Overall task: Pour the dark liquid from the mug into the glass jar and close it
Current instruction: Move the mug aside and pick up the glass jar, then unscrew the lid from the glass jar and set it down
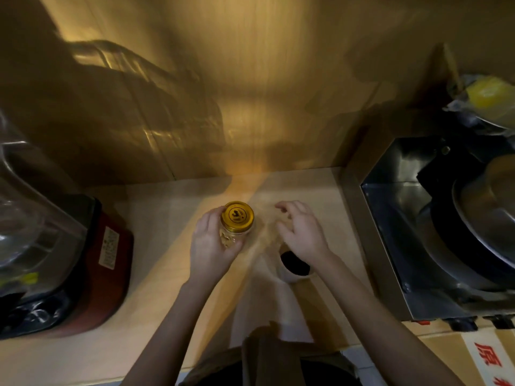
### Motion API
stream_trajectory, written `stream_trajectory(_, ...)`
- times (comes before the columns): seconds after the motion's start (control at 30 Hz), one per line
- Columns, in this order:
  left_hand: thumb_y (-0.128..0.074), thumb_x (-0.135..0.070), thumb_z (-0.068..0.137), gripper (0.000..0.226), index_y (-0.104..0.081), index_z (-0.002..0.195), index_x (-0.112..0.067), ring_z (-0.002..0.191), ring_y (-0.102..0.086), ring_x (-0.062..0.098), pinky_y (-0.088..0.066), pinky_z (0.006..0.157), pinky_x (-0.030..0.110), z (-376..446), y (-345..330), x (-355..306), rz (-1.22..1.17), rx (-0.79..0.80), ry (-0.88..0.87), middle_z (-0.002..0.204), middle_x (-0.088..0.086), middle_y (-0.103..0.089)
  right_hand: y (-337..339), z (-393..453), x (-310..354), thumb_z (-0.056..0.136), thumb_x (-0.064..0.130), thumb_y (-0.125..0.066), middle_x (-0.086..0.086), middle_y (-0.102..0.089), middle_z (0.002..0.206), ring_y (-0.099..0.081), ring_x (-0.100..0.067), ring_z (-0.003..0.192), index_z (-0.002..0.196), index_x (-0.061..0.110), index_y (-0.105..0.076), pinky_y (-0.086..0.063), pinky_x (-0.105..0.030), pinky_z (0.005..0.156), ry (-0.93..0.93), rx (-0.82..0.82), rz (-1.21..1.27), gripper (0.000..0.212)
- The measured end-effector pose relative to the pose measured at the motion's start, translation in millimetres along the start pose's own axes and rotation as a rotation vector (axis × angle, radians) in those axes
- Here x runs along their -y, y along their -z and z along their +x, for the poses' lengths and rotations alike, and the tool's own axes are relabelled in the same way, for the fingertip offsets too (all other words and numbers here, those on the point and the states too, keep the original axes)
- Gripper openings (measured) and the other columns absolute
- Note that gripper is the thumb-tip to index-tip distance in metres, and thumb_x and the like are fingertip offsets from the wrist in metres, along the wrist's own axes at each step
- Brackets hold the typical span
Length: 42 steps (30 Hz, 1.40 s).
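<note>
A small glass jar [232,235] with a gold lid [237,215] stands on the light wooden counter [167,246], near the middle. My left hand [209,246] is wrapped around the jar's left side and holds it upright. My right hand [302,232] hovers just to the right of the jar with fingers spread and curled, holding nothing. Under my right wrist sits a white mug [294,270] with dark liquid inside; my wrist covers part of its rim.
A blender with a red base [92,274] and clear jug stands at the left. A steel stove surround [395,246] with a pan [487,218] is at the right. A cardboard box with red print [485,355] lies at the bottom right. The wall is close behind.
</note>
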State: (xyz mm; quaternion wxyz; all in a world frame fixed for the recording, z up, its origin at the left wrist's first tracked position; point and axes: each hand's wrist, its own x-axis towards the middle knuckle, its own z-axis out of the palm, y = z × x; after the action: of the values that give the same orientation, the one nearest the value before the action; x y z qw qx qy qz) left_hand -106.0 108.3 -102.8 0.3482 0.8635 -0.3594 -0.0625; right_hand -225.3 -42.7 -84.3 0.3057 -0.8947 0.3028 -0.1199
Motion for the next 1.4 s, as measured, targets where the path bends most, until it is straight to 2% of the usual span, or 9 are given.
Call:
stream_trajectory(0.13, -0.072, -0.058, 0.053, 0.12, -0.015, 0.146, -0.008, 0.139, -0.03, 0.029, -0.029, 0.111, 0.041, 6, -22, 24, -0.016, 0.176, 0.106, 0.152, 0.013, -0.03, -25, 26, 24, 0.085, 0.037, -0.065, -0.006, -0.037, 0.145, -0.032, -0.024, 0.132, 0.145, 0.018, -0.027, -0.034, -0.038, 0.106, 0.076, 0.212, -0.073, 0.074)
stream_trajectory(0.3, -0.08, -0.043, 0.058, 0.119, -0.011, 0.147, -0.006, 0.142, -0.026, 0.026, -0.027, 0.115, 0.037, 12, -40, 33, -0.148, 0.268, 0.18, 0.155, 0.013, -0.025, -52, 43, 36, 0.084, 0.051, -0.061, -0.008, -0.029, 0.15, -0.027, -0.027, 0.135, 0.15, 0.022, -0.009, -0.032, -0.043, 0.11, 0.097, 0.34, -0.226, 0.089)
stream_trajectory(0.4, -0.079, -0.04, 0.057, 0.094, -0.037, 0.136, -0.011, 0.119, -0.05, 0.02, -0.044, 0.099, 0.038, 15, -44, 35, -0.299, 0.203, 0.209, 0.131, 0.006, -0.052, -59, 48, 36, 0.088, 0.05, -0.055, -0.01, -0.035, 0.144, -0.03, -0.027, 0.132, 0.149, 0.025, -0.012, -0.036, -0.042, 0.106, 0.108, 0.354, -0.305, 0.079)
stream_trajectory(0.53, -0.078, -0.031, 0.066, 0.083, -0.037, 0.136, -0.012, 0.122, -0.049, 0.022, -0.038, 0.092, 0.024, 14, -47, 37, -0.306, 0.15, 0.247, 0.135, 0.007, -0.05, -48, 58, 33, 0.081, 0.049, -0.064, -0.007, -0.044, 0.137, -0.035, -0.025, 0.127, 0.144, 0.024, -0.028, -0.04, -0.04, 0.102, 0.109, 0.351, -0.254, 0.076)
stream_trajectory(0.77, -0.078, -0.035, 0.065, 0.088, -0.034, 0.137, -0.012, 0.128, -0.046, 0.022, -0.034, 0.096, 0.021, 14, -51, 47, -0.315, 0.168, 0.307, 0.142, 0.008, -0.047, -33, 91, -13, 0.067, 0.019, -0.084, -0.005, -0.056, 0.111, -0.058, -0.024, 0.101, 0.124, 0.011, -0.042, -0.048, -0.033, 0.084, -0.37, 0.112, 0.39, 0.072)
stream_trajectory(0.9, -0.079, -0.032, 0.065, 0.089, -0.032, 0.138, -0.013, 0.13, -0.044, 0.019, -0.031, 0.099, 0.018, 13, -50, 48, -0.312, 0.188, 0.309, 0.143, 0.006, -0.046, -46, 100, -43, 0.061, 0.009, -0.086, -0.003, -0.049, 0.112, -0.05, -0.019, 0.105, 0.135, 0.007, -0.033, -0.039, -0.025, 0.082, -0.331, 0.291, 0.274, 0.09)
stream_trajectory(1.07, -0.08, -0.031, 0.064, 0.088, -0.034, 0.138, -0.015, 0.128, -0.044, 0.016, -0.032, 0.098, 0.015, 12, -50, 47, -0.318, 0.179, 0.316, 0.141, 0.004, -0.048, -62, 108, -66, 0.064, 0.007, -0.084, -0.012, -0.04, 0.14, -0.04, -0.024, 0.128, 0.139, 0.006, -0.034, -0.033, -0.022, 0.093, -0.234, 0.416, 0.174, 0.09)
stream_trajectory(1.23, -0.077, -0.042, 0.061, 0.092, -0.034, 0.139, -0.015, 0.129, -0.044, 0.016, -0.042, 0.104, 0.038, 10, -53, 44, -0.333, 0.158, 0.345, 0.142, 0.004, -0.047, -72, 117, -78, 0.063, 0.008, -0.082, -0.012, -0.038, 0.146, -0.035, -0.026, 0.134, 0.144, 0.008, -0.029, -0.034, -0.031, 0.108, -0.151, 0.513, 0.033, 0.096)
stream_trajectory(1.4, -0.076, -0.046, 0.06, 0.094, -0.034, 0.139, -0.016, 0.13, -0.044, 0.014, -0.044, 0.102, 0.043, 9, -53, 43, -0.343, 0.153, 0.373, 0.142, 0.003, -0.048, -76, 116, -78, 0.063, 0.019, -0.08, -0.007, -0.047, 0.136, -0.037, -0.025, 0.125, 0.137, 0.012, -0.041, -0.033, -0.028, 0.102, 0.033, 0.504, -0.288, 0.083)
